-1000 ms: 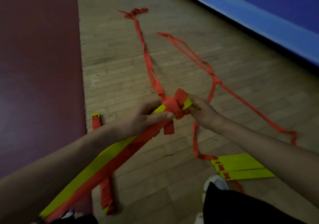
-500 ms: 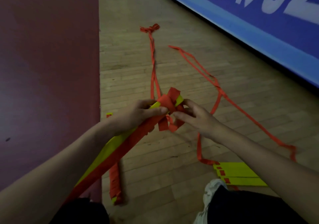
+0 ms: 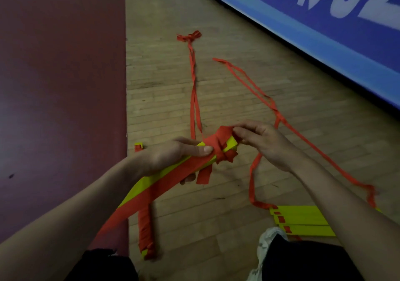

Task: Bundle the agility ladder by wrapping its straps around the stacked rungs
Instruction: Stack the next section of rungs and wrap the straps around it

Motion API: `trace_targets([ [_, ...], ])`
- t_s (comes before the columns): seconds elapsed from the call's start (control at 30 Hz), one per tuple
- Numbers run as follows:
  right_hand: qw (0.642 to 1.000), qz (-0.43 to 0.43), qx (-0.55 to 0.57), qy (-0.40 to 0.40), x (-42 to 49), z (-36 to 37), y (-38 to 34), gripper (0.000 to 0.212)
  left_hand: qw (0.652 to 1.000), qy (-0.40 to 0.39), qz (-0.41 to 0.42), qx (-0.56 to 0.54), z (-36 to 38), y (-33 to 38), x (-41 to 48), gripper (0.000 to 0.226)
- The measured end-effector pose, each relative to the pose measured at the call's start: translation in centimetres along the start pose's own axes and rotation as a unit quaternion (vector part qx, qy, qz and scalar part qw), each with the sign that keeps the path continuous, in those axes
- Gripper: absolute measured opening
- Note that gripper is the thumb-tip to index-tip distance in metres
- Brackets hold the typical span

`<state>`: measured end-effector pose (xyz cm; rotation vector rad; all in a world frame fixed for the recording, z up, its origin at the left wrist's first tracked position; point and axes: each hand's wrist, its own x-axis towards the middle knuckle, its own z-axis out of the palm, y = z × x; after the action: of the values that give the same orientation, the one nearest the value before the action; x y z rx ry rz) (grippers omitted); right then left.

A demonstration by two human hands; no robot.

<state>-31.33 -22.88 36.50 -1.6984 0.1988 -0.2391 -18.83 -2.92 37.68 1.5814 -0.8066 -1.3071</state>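
I hold a stack of yellow rungs slanted up above the floor, with red strap wound around its far end. My left hand grips the stack just below the wraps, thumb pressed on the strap. At the tip of the stack, my right hand pinches the red strap. A short strap end hangs loose under the wraps. Two long red straps trail away over the wooden floor.
A wrapped ladder bundle lies on the floor below the held stack. Another stack of yellow rungs lies at the right by my white shoe. A dark red mat covers the left; a blue banner runs along the far right.
My right hand has moved from below the rung tip up to its top, carrying the strap over the end. The view has shifted slightly.
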Motion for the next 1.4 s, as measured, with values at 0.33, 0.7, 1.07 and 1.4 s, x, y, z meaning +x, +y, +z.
trace_targets([
  [0.33,0.997,0.051,0.054,0.006,1.5,1.6,3.1,0.019,0.998,-0.005,-0.028,0.063,0.5,-0.2,1.1,0.051],
  [0.7,0.999,0.039,0.016,-0.03,0.8,2.6,4.4,0.026,0.998,0.041,0.026,0.045,-1.1,-0.6,0.2,0.034],
  [1.07,0.992,0.115,0.04,-0.03,0.4,3.3,2.5,0.044,0.995,0.092,0.013,0.026,-2.1,-1.1,0.7,0.048],
  [1.4,0.979,0.077,-0.19,0.017,-0.2,4.8,3.1,0.021,0.973,0.189,0.026,0.13,-1.3,-1.9,1.8,0.028],
])
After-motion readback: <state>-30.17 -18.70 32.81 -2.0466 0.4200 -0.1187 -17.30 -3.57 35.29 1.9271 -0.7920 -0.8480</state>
